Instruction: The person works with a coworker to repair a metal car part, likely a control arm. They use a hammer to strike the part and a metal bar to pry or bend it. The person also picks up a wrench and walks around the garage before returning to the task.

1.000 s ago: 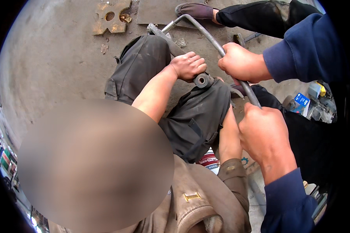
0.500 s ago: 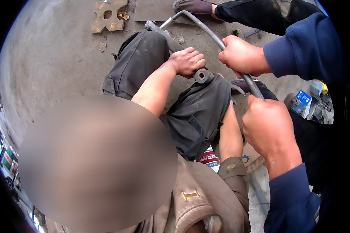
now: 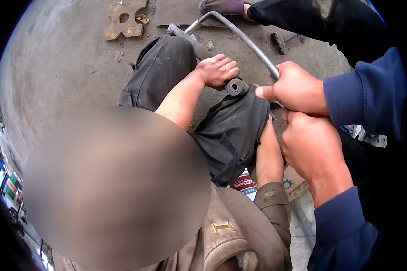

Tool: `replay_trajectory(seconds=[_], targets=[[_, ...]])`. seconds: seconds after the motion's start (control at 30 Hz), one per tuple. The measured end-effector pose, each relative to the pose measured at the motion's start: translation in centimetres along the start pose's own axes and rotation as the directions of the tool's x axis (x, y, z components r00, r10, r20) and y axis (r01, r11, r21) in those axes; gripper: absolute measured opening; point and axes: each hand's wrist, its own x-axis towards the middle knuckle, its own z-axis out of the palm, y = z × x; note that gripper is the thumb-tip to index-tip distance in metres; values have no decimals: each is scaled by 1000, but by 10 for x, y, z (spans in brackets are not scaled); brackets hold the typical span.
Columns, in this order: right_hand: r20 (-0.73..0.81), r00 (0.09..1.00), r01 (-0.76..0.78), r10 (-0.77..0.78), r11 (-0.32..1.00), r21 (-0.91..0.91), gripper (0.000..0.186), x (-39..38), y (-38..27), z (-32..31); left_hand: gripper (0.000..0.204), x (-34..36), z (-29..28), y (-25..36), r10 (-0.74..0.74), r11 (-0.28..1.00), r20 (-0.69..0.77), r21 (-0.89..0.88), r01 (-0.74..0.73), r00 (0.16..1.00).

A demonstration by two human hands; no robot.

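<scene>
My right hand [image 3: 293,88], upper of the two blue-sleeved hands, grips a long bent grey metal bar [image 3: 246,38], its thumb lying out leftward. My left hand [image 3: 311,140] is just below it, closed round the bar's lower end, which it hides. The bar's far end has a silver socket-like piece near a dark flat metal part [image 3: 196,47] with a cylindrical bushing [image 3: 234,87]. A co-worker's hand [image 3: 217,70] grips that part between their dark-trousered legs [image 3: 158,67]. Their other forearm [image 3: 269,153] reaches down at my left hand's side, its hand mostly hidden.
The co-worker's blurred head and brown jacket [image 3: 232,226] fill the lower left. Another dark-trousered leg with a shoe [image 3: 221,9] is at the top. A rusty notched plate [image 3: 117,25], a flat sheet [image 3: 176,11] and a hammer-like tool [image 3: 278,43] lie on the concrete floor [image 3: 59,72].
My right hand has slid down and rightward along the bar, now resting right against my left hand, which has shifted slightly right. The co-worker's hand stays on the metal part.
</scene>
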Motion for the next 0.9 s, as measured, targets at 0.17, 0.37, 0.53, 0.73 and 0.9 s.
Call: replay_trajectory(seconds=[0.17, 0.37, 0.53, 0.73, 0.9], targets=[[-68, 997, 61, -45, 966, 250, 18, 38, 15, 1, 17, -3, 0, 1, 6, 1000, -29, 23, -6, 1000], [-190, 792, 521, -580, 804, -285, 15, 58, 36, 43, 17, -3, 4, 3, 26, 999, -69, 43, -23, 997], [-180, 930, 349, -321, 923, 161, 12, 51, 19, 19, 20, -13, -6, -2, -27, 999, 24, 42, 26, 999], [-22, 999, 41, -34, 853, 520, 14, 54, 41, 6, 21, 7, 3, -1, 4, 1000, 0, -24, -4, 1000], [-161, 984, 152, -77, 837, 525, 20, 53, 36, 17, 21, 2, 3, -1, -11, 1000, -2, 11, 11, 1000]])
